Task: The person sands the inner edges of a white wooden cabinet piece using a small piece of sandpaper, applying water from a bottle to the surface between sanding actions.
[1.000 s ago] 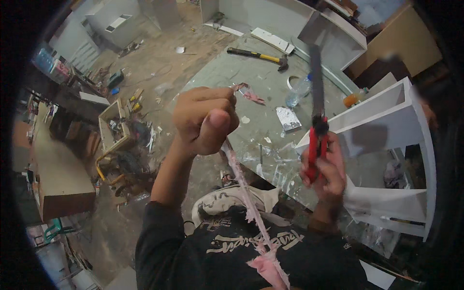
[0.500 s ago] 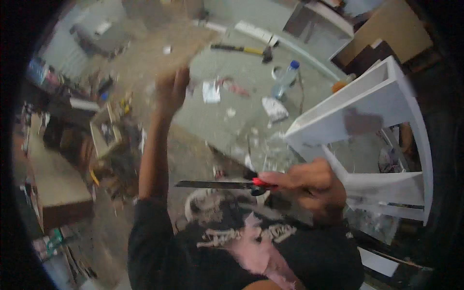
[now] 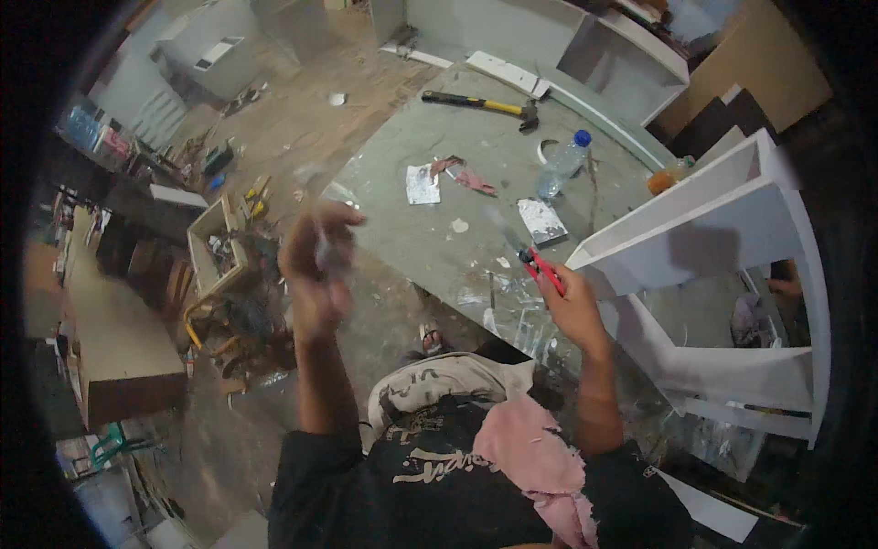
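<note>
My right hand is closed round the red handle of a knife, its blade smeared by motion and pointing up and away over the green-grey tabletop. My left hand is raised left of the table edge, blurred, with a pale smear across its fingers; whether it holds anything cannot be made out. Beyond the knife lies a silvery-white packet. Close to my right forearm stands a white box-like frame with openings.
A yellow-and-black hammer, a clear bottle with a blue cap, a white paper piece and a pink rag strip lie on the tabletop. A wooden crate stands on the cluttered floor at left.
My right hand has moved forward from near my chest, and the knife has swung from pointing left to pointing away. My left hand has come lower and nearer me.
</note>
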{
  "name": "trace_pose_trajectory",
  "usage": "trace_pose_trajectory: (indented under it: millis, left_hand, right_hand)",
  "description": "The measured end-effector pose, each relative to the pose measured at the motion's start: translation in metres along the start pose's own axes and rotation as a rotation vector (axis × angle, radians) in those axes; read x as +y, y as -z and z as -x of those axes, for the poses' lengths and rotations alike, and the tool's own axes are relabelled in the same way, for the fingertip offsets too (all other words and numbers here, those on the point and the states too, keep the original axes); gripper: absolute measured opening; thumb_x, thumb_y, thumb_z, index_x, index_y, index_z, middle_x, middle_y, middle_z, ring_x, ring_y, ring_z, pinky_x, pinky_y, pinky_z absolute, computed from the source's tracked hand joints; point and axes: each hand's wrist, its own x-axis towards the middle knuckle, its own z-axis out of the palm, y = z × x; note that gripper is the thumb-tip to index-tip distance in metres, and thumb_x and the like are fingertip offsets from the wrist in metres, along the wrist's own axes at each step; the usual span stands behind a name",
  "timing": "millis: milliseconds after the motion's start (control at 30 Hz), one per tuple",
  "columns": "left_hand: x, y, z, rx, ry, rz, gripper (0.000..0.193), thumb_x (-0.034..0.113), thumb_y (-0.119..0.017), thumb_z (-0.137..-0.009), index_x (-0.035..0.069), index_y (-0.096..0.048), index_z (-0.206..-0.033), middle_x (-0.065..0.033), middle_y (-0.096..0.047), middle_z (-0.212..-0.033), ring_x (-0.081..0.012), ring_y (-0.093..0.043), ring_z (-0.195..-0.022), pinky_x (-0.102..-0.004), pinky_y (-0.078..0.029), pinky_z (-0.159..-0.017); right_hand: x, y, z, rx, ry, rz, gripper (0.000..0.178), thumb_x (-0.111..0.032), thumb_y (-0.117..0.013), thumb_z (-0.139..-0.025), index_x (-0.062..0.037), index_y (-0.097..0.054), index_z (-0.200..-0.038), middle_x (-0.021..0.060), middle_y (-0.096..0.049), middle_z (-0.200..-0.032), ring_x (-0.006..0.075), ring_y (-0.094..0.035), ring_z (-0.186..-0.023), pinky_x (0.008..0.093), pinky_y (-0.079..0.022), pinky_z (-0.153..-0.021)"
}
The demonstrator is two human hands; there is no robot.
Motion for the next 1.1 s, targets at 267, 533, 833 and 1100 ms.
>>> trace_pose_trajectory:
  millis: [267,533,833,1100]
  left_hand:
    - [0.099,-0.052,0.019,-0.620,-0.479,0.505,0.013,0.016,-0.070,-0.074,0.004,-0.067,-0.081,-0.0082,-0.064,-0.076,-0.0222,-0.060,-0.052,-0.0321,-0.048,-0.047]
    - [-0.092,-0.055,-0.015,-0.261,0.274,-0.832,0.038,0.016,-0.066,-0.083,0.002,-0.062,-0.119,-0.0198,-0.067,-0.089,-0.0382,-0.068,-0.084,-0.0464,-0.050,-0.072]
    - [-0.093,-0.015,0.005,-0.321,0.824,0.329,0.073,0.057,-0.044,-0.098,0.002,-0.042,-0.146,-0.0046,-0.054,-0.079,-0.0115,-0.035,-0.056,-0.0202,-0.035,-0.048]
    - [-0.040,-0.016,0.003,-0.240,0.590,1.650,0.085,0.055,-0.041,-0.097,-0.004,-0.018,-0.153,-0.0245,-0.051,-0.135,-0.0317,-0.054,-0.105,-0.0439,-0.051,-0.082]
  right_hand:
    - [0.021,-0.045,-0.032,-0.009,-0.008,-0.012,0.030,-0.024,-0.064,-0.092,-0.0021,-0.066,-0.113,0.0162,-0.068,-0.084,0.0209,-0.064,-0.072,0.0351,-0.049,-0.069]
    - [0.058,-0.042,-0.022,0.086,-0.009,0.033,0.030,-0.024,-0.066,-0.090,-0.0032,-0.067,-0.111,0.0190,-0.069,-0.088,0.0285,-0.067,-0.078,0.0383,-0.050,-0.071]
    - [0.077,-0.065,-0.035,0.020,-0.057,0.039,0.038,-0.022,-0.066,-0.089,-0.0036,-0.061,-0.122,0.0213,-0.068,-0.101,0.0382,-0.065,-0.093,0.0422,-0.050,-0.082]
    - [0.049,-0.090,-0.071,0.143,0.284,0.299,0.048,-0.017,-0.069,-0.087,-0.0009,-0.056,-0.130,0.0216,-0.058,-0.129,0.0351,-0.056,-0.119,0.0430,-0.043,-0.101]
